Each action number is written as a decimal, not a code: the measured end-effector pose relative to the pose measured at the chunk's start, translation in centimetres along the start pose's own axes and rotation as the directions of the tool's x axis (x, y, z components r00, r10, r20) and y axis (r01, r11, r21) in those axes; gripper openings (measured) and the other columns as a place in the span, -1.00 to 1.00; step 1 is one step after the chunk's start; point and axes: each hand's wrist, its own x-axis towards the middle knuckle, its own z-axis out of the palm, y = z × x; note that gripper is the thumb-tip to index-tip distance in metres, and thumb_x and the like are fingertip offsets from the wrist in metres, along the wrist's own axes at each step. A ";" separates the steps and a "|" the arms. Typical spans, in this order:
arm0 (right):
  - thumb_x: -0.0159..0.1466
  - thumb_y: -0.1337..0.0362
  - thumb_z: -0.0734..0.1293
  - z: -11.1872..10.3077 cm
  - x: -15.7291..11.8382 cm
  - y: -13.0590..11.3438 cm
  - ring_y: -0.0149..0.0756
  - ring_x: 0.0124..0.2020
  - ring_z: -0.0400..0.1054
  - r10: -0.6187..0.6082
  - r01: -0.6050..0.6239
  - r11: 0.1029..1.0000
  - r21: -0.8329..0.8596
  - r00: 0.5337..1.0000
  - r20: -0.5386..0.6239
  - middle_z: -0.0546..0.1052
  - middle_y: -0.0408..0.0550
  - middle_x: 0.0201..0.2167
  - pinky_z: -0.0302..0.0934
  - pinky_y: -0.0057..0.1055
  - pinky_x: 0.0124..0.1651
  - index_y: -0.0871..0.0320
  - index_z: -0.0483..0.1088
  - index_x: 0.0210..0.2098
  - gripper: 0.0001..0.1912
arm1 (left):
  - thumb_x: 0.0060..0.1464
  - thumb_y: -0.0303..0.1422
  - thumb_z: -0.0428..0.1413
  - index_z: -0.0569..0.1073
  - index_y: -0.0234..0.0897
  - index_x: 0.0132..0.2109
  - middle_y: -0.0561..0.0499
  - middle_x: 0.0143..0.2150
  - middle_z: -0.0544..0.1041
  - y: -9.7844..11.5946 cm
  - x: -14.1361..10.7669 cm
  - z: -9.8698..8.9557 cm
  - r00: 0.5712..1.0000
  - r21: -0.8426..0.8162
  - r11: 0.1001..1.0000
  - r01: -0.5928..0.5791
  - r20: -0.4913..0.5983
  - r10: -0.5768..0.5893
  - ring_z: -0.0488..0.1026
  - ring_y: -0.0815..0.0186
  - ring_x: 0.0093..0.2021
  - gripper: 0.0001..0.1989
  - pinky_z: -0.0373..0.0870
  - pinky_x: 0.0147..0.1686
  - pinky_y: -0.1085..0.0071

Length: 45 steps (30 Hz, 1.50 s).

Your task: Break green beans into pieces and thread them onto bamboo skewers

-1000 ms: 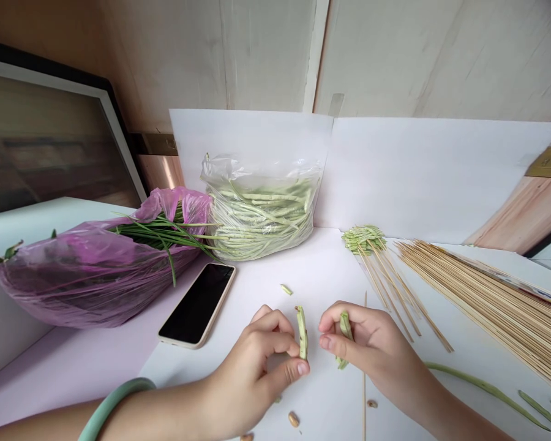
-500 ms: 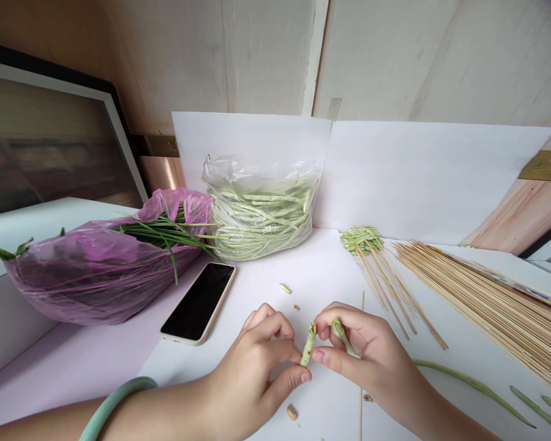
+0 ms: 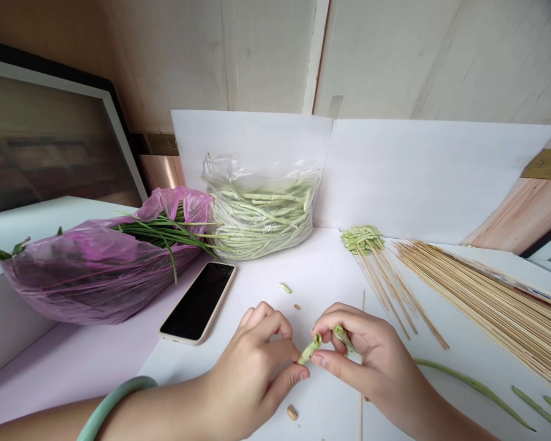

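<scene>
Your left hand [image 3: 252, 361], with a pale green bangle [image 3: 114, 407] at the wrist, pinches a short piece of green bean [image 3: 310, 350] between thumb and fingertips. Your right hand [image 3: 365, 346] pinches a bent green bean strip [image 3: 344, 338] the same way. The hands almost meet near the front edge of the white counter [image 3: 324, 269], with both pieces in the narrow gap between them. Working at the fingertips, thumb pressed opposite, gives the best control of something this small and soft.

A tan bean seed [image 3: 292, 413] lies just below your left hand. To the right lie long whole beans [image 3: 472, 386] and a fan of bamboo skewers [image 3: 487, 300]. Toward the back sits a clear bag of beans [image 3: 259, 214]. Farther left are a black-screened phone [image 3: 197, 303] and a purple plastic bag [image 3: 92, 275] holding green stalks [image 3: 165, 233].
</scene>
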 end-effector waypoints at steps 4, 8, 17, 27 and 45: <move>0.06 0.35 0.38 0.0 -0.2 0.0 -0.36 -0.53 0.20 -0.029 0.029 0.999 -0.017 1.000 -0.005 0.37 -0.15 -0.52 0.19 -0.40 -0.42 0.10 0.46 -0.44 -0.96 | 0.17 -0.35 0.05 0.49 -0.26 -0.31 -0.07 -0.26 0.38 -0.1 0.1 -0.1 1.000 0.038 0.999 -0.012 -0.007 0.013 0.27 0.19 -0.19 -0.84 0.25 -0.20 0.26; 0.08 0.37 0.37 0.0 -0.3 0.1 -0.38 -0.54 0.20 -0.065 0.065 0.997 -0.045 0.998 0.002 0.40 -0.15 -0.51 0.18 -0.43 -0.44 0.10 0.45 -0.45 -0.96 | 0.16 -0.33 0.07 0.50 -0.25 -0.31 -0.07 -0.27 0.38 0.0 0.2 -0.1 1.000 0.021 1.000 0.002 -0.015 -0.002 0.28 0.19 -0.20 -0.85 0.26 -0.20 0.26; 0.08 0.42 0.36 0.1 -0.2 0.1 -0.40 -0.55 0.23 -0.154 0.153 0.973 -0.171 0.988 0.011 0.46 -0.14 -0.52 0.18 -0.48 -0.50 0.09 0.45 -0.46 -0.90 | 0.14 -0.30 0.10 0.51 -0.26 -0.32 -0.07 -0.28 0.39 -0.1 0.3 0.0 0.996 -0.054 0.995 0.085 0.009 -0.085 0.28 0.19 -0.20 -0.85 0.27 -0.20 0.25; 0.05 0.47 0.35 0.2 -0.4 0.3 -0.43 -0.56 0.25 -0.247 0.234 0.959 -0.157 0.966 -0.072 0.45 -0.19 -0.52 0.23 -0.53 -0.49 0.06 0.43 -0.43 -0.83 | 0.14 -0.34 0.11 0.51 -0.24 -0.31 -0.05 -0.28 0.37 -0.5 0.3 0.3 0.996 -0.048 0.995 0.084 -0.007 -0.084 0.28 0.20 -0.20 -0.88 0.27 -0.19 0.25; 0.04 0.51 0.34 0.1 -0.2 -0.1 -0.47 -0.57 0.27 -0.308 0.287 0.935 -0.210 0.948 -0.076 0.46 -0.23 -0.54 0.23 -0.60 -0.51 0.07 0.41 -0.48 -0.81 | 0.13 -0.33 0.11 0.51 -0.23 -0.31 -0.05 -0.28 0.37 -0.5 0.2 0.4 0.996 -0.044 0.995 0.091 0.008 -0.091 0.29 0.19 -0.18 -0.89 0.28 -0.18 0.23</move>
